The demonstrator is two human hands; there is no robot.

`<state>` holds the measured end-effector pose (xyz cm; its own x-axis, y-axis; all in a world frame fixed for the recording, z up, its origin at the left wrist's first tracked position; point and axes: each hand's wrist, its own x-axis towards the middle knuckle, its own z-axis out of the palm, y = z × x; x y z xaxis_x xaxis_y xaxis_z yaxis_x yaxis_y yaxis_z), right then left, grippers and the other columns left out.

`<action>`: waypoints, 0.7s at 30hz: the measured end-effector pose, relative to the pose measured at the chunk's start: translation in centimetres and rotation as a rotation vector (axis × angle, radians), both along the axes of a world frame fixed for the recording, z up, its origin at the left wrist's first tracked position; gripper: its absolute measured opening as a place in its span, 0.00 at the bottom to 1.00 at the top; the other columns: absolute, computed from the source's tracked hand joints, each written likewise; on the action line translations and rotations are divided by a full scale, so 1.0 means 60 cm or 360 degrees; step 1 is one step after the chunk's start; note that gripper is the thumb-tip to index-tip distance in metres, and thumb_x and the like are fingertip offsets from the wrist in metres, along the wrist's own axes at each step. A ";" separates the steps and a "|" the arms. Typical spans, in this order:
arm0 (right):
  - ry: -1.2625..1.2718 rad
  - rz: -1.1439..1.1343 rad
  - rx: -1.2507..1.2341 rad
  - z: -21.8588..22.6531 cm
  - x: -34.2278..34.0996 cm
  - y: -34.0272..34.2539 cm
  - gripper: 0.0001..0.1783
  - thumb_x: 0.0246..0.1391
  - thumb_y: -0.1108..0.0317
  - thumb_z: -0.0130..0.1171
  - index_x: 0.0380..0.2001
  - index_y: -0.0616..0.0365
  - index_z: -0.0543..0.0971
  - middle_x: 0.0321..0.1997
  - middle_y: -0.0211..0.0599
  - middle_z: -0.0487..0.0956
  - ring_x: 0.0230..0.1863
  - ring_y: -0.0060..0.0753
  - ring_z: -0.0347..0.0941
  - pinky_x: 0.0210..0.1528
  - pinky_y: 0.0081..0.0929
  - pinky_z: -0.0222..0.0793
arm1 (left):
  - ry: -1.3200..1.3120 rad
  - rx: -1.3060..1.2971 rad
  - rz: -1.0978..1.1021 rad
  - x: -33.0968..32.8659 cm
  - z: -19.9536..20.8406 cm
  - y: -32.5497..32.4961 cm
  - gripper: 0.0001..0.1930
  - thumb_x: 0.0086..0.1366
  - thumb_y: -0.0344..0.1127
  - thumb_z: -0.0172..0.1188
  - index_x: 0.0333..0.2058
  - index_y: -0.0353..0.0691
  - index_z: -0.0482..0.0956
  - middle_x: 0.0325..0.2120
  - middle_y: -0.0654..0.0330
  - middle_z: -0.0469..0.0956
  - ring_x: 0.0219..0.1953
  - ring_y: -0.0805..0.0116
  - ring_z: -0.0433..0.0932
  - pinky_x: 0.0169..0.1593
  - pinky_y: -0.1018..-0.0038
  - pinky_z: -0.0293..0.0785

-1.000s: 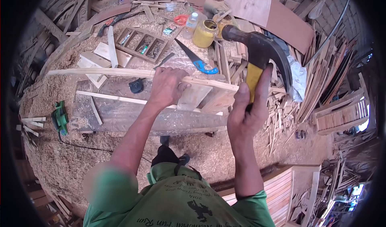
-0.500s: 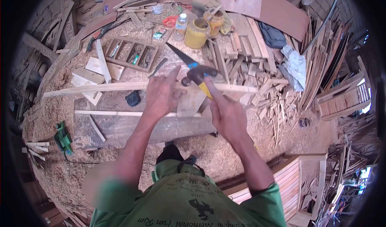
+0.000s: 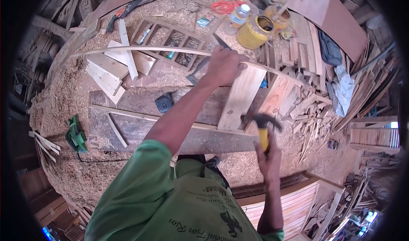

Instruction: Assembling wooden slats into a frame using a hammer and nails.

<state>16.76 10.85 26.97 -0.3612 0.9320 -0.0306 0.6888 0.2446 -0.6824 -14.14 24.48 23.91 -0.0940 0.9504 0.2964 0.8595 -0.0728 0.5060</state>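
Strip [image 3: 140, 49]: long, curved wood over the desk [image 3: 200, 143], along the far ends of two short boards [image 3: 239, 99]
Left hand [image 3: 226, 66]: grip clamped on the strip
Hammer [image 3: 264, 135]: on the strip's near side
Right hand [image 3: 269, 159]: grip wrapped round the hammer's handle
Tape measure [image 3: 164, 102]: near side of the strip
Yellow jar [image 3: 250, 36]: beyond the strip

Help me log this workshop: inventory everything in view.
hammer: 1, yellow and black, right hand
long strip: 1, pale, left hand
lower strip: 1, pale, bench
boards: 2, pale, between strips
tape measure: 1, dark, bench
divided tray: 1, brown, upper left
jars: 2, yellow, top
bottle: 1, clear, beside jars
power tool: 1, green, left
wood scraps: uncounted, pale, right
slatted piece: 1, brown, lower right
shirt: 1, green, bottom
left hand: 1, on long strip
right hand: 1, on hammer
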 end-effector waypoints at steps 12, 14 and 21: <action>-0.0700 0.0565 -0.0988 -0.271 0.039 -0.064 0.25 0.55 0.52 0.72 0.56 0.39 0.81 0.35 0.52 0.86 0.40 0.62 0.84 0.40 0.56 0.79 | -0.0323 0.0636 0.0165 -0.050 -0.181 0.017 0.11 0.55 0.29 0.66 0.38 0.45 0.87 0.42 0.58 0.83 0.50 0.57 0.78 0.57 0.57 0.68; -0.0678 0.0668 -0.0919 -0.282 0.021 -0.046 0.25 0.55 0.52 0.72 0.56 0.39 0.82 0.36 0.52 0.86 0.40 0.62 0.84 0.41 0.56 0.79 | -0.0482 0.0841 0.0569 -0.088 -0.190 -0.086 0.17 0.57 0.25 0.67 0.46 0.44 0.86 0.44 0.56 0.82 0.50 0.54 0.77 0.56 0.59 0.71; -0.0389 0.0676 -0.0465 -0.292 0.000 -0.008 0.15 0.56 0.62 0.71 0.47 0.48 0.86 0.40 0.45 0.83 0.40 0.58 0.81 0.40 0.50 0.77 | 0.0240 -0.0110 0.1269 -0.256 -0.221 -0.619 0.12 0.59 0.22 0.61 0.42 0.41 0.79 0.46 0.53 0.78 0.48 0.48 0.77 0.50 0.55 0.76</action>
<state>16.77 10.34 9.43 -0.6525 0.6465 -0.3952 0.7176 0.3596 -0.5965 -29.50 -12.65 10.62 -0.7139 0.6312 0.3032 0.6990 0.6169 0.3616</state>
